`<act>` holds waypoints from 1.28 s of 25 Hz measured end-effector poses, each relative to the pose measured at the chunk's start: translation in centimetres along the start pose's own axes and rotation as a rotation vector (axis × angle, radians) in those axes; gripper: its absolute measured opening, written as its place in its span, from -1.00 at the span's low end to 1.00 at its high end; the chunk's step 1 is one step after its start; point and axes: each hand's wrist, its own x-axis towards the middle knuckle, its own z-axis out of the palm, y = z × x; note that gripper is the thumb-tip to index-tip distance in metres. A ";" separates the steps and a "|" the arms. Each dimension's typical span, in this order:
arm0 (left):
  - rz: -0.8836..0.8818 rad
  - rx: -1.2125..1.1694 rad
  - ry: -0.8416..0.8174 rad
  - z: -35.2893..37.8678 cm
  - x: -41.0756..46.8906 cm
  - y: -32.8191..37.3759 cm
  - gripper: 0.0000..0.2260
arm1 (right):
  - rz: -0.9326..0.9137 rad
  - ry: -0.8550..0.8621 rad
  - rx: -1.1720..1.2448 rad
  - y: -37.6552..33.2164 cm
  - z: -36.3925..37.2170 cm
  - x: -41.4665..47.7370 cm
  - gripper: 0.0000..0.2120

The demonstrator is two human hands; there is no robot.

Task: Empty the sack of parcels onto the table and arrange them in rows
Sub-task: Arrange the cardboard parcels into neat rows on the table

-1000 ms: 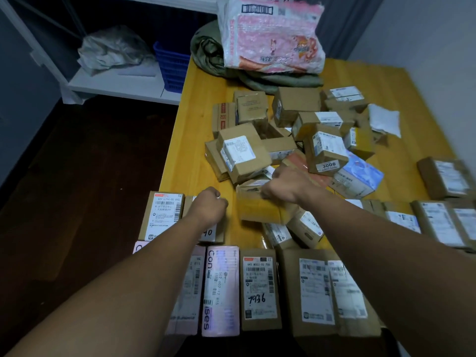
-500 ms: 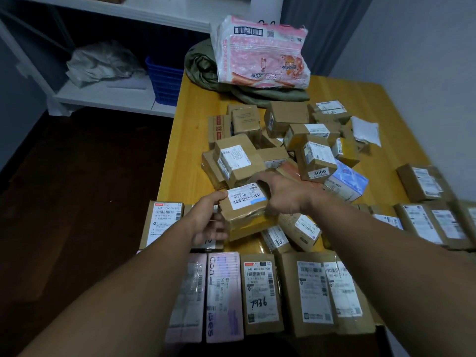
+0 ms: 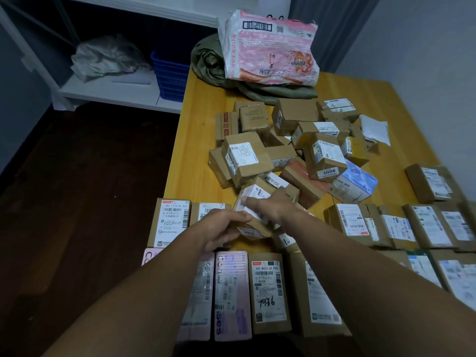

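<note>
A small brown parcel with a white label is tilted above the yellow table, held between both hands. My left hand grips its near left side and my right hand grips its top and right. Behind it lies a loose heap of cardboard parcels. Labelled parcels lie flat in a near row, and another row runs to the right. The green sack lies crumpled at the table's far end.
A pink and white plastic pack rests on the sack. A white padded envelope lies at the heap's right. A white shelf with a blue basket stands left of the table over dark floor. A wall runs along the right.
The right hand lifted a small parcel out of the heap, the left hand left the row and took hold of it too, and the parcel has been turned between both hands.
</note>
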 end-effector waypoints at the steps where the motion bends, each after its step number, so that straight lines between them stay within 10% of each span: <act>1: -0.007 0.079 0.008 -0.1 0.2 -0.1 -0.72 | -0.001 0.034 -0.071 0.1 0.6 0.5 0.19; 15: -0.021 1.083 0.404 -4.1 5.6 -1.7 -0.37 | -0.103 0.181 -0.390 2.1 4.9 2.8 0.11; 32: -0.036 1.015 0.441 -4.2 6.2 -1.8 -0.35 | -0.181 0.064 -0.638 3.2 6.2 2.7 -0.31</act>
